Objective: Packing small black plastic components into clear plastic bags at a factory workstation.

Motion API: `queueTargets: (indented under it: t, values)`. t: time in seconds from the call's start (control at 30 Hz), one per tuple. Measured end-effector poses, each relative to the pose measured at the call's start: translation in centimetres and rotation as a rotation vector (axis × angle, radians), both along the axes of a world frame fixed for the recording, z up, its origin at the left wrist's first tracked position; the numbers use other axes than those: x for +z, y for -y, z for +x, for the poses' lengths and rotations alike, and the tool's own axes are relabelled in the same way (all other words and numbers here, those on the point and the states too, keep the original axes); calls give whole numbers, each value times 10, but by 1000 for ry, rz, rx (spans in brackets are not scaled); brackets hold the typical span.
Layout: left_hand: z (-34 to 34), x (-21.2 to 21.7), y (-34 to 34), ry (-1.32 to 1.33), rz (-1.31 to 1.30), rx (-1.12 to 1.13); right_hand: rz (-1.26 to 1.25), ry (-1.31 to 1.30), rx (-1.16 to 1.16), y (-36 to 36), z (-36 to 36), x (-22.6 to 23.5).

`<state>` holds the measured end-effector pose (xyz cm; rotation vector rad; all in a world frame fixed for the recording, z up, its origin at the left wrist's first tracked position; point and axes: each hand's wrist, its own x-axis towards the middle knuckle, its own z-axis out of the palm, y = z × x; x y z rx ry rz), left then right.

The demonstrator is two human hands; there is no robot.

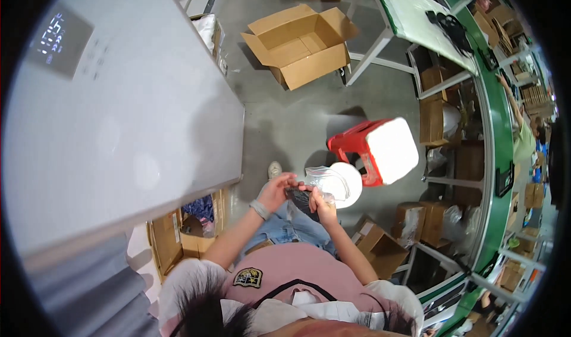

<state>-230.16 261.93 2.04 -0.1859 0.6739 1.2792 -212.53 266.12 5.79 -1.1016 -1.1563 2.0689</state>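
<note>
Both my hands meet in front of my waist. My left hand (277, 193), with a pale band (260, 209) on its wrist, has its fingers curled in toward the right one; what they pinch, if anything, I cannot make out. A dark, thin-looking piece (301, 199) shows just below those fingers. Closed fingers of my right hand (322, 207) grip a clear plastic bag (324, 176), which spreads out past the fingertips. Beneath the bag lies a round white surface (352, 185), partly covered by it. Beyond that stands a red stool (366, 146) with a white top (394, 151).
An open cardboard box (300, 42) sits on the floor ahead. A large pale cabinet (148, 111) with a lit display fills the left. Boxes (380, 248) crowd the right, below a green-edged workbench (498, 158). Another person's arm (511, 96) shows at far right.
</note>
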Motion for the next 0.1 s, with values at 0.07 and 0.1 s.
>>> queueTargets:
  t: [0.07,0.1]
  values:
    - [-44,10,-65,-398,-50,-291,128,111,22,-48,-24,10]
    - [-61,6,-93,-521,-74,-340,108,113,24,-66,-35,15]
